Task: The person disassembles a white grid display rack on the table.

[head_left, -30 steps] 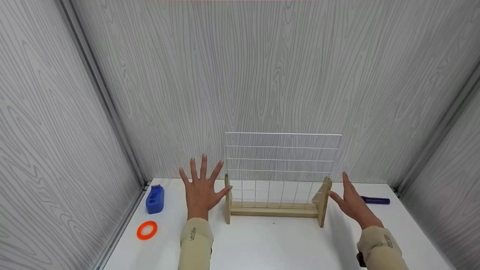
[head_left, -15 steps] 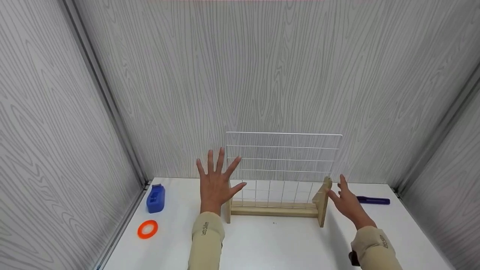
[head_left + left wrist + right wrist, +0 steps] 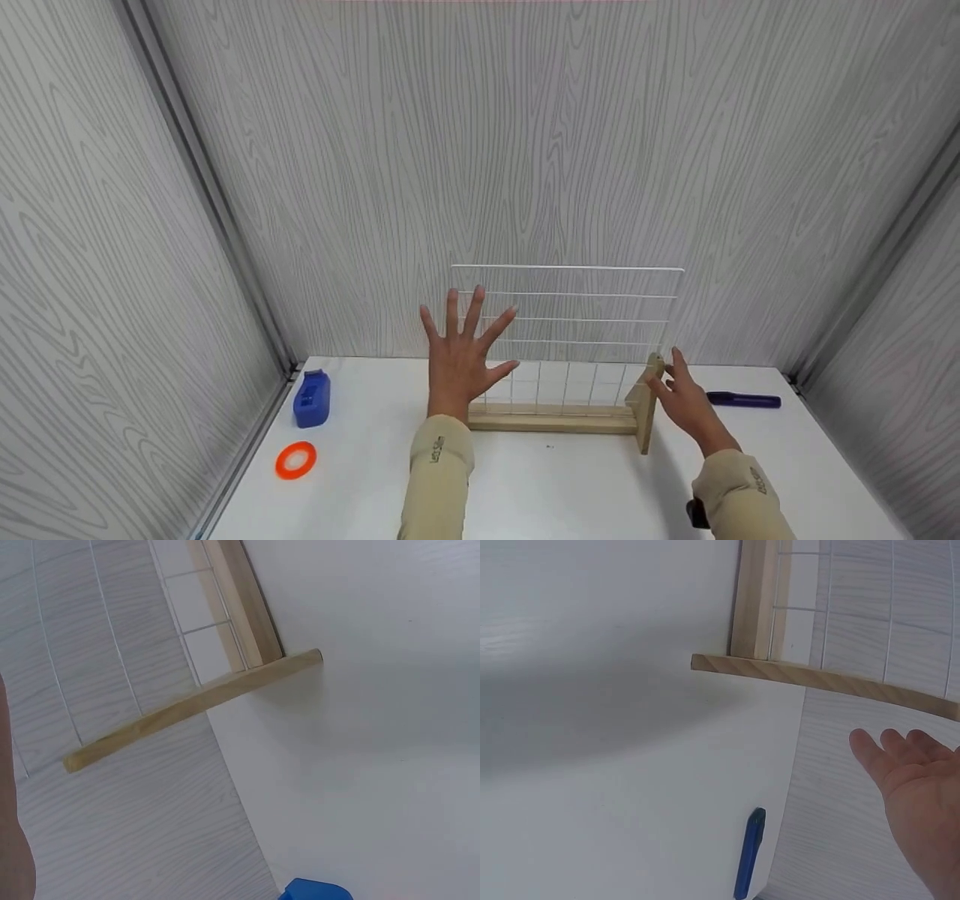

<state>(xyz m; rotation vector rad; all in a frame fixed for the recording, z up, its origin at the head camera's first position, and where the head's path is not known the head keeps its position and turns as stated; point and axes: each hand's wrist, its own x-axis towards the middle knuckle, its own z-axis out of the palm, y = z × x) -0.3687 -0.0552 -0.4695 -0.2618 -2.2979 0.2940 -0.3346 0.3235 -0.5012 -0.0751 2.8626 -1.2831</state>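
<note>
A white wire grid (image 3: 568, 267) stands upright in a pale wooden stand (image 3: 555, 424) near the back of the white table. My left hand (image 3: 457, 369), fingers spread, is held over the left part of the grid and hides the left post in the head view. The left wrist view shows that post (image 3: 195, 701) apart from the edge of the hand (image 3: 15, 840). Beside the right post (image 3: 645, 420) is my right hand (image 3: 687, 401), fingers loosely extended. In the right wrist view a gap separates this hand (image 3: 922, 802) from the post. Both hands hold nothing.
On the left lie a blue tape dispenser (image 3: 311, 400) and an orange ring (image 3: 283, 468) like a tape roll. A slim dark blue tool (image 3: 744, 400), like a box cutter, lies at the right. Grey wood-patterned panels (image 3: 480, 150) enclose the table's back and sides.
My left hand has moved right, from beside the left post to in front of the grid. The right hand has shifted slightly left, closer to the right post. The stand stays put.
</note>
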